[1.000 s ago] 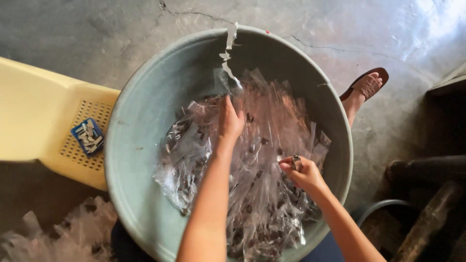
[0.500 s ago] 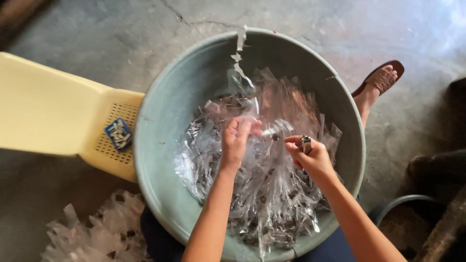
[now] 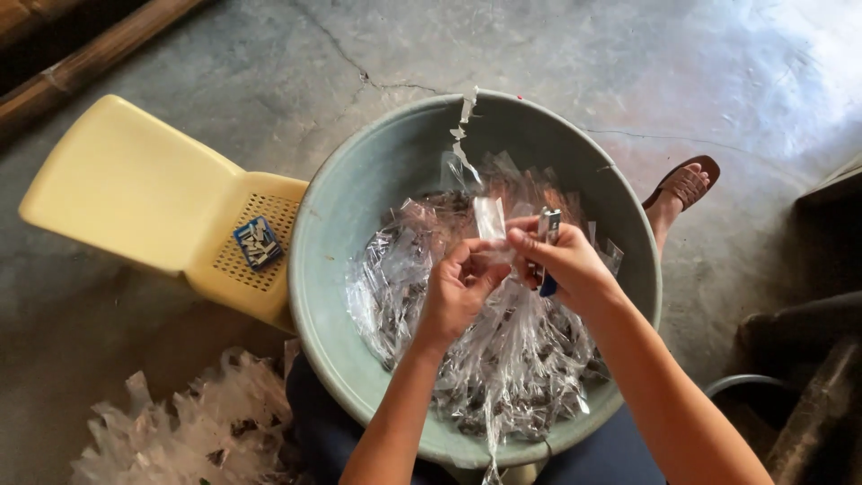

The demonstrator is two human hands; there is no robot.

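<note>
Both hands meet over a wide grey-green basin [image 3: 332,269] that sits on a cracked concrete floor [image 3: 269,54]. The left hand [image 3: 458,292] has its fingers curled closed, thumb and fingertips pinching the lower part of a small clear plastic bag [image 3: 489,218] that stands up just above them. The right hand [image 3: 570,265] is closed as well — its fingers wrap a small stapler [image 3: 546,242], silver at the top and blue at the bottom end, which pokes out below the knuckles. The stapler's upper end is right beside the bag, and the two hands touch or nearly touch at the fingertips.

Directly beneath the fingers lies a heap of clear plastic packets [image 3: 503,359] with dark contents, filling most of the basin. Beyond the fingertips, a torn strip of plastic [image 3: 464,126] hangs over the far rim.

To the left of the left hand, outside the basin, stands a pale yellow plastic chair [image 3: 144,193] — on its perforated seat rests a small blue box [image 3: 256,242]. Below it, another pile of clear bags [image 3: 180,431] lies on the floor. Off to the right of the right hand, a foot in a brown sandal [image 3: 682,189] rests on the concrete.
</note>
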